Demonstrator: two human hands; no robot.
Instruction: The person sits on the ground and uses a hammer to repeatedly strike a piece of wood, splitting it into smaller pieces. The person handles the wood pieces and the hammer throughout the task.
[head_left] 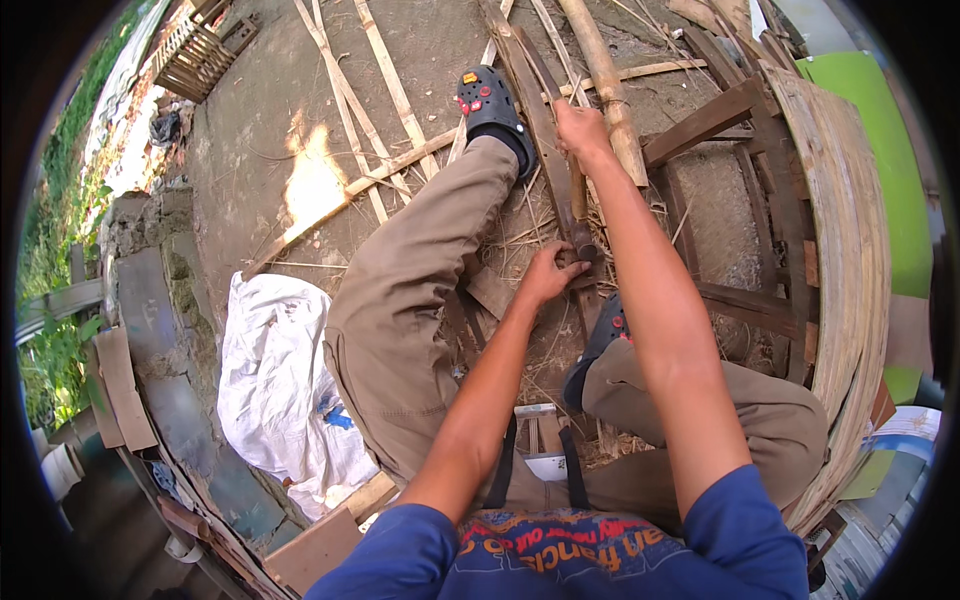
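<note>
My right hand [583, 135] is closed round the wooden handle of a hammer [578, 192]. The hammer's dark head points back toward me, low over a narrow dark wooden board [548, 150] between my feet. Just left of the head, my left hand [548, 274] has its thumb and fingertips drawn together at the board. Whatever is between them is too small to make out. One dark clog [494, 105] rests beside the board's far part; the other clog [597, 350] is close to its near end.
Thin wooden strips [395, 85] and a bamboo pole [605, 85] lie on the ground ahead. To the right stand a dark wooden frame [760, 210] and a pale plywood sheet [840, 230]. A white cloth sack [275, 380] lies left of my leg, near a low block wall [150, 290].
</note>
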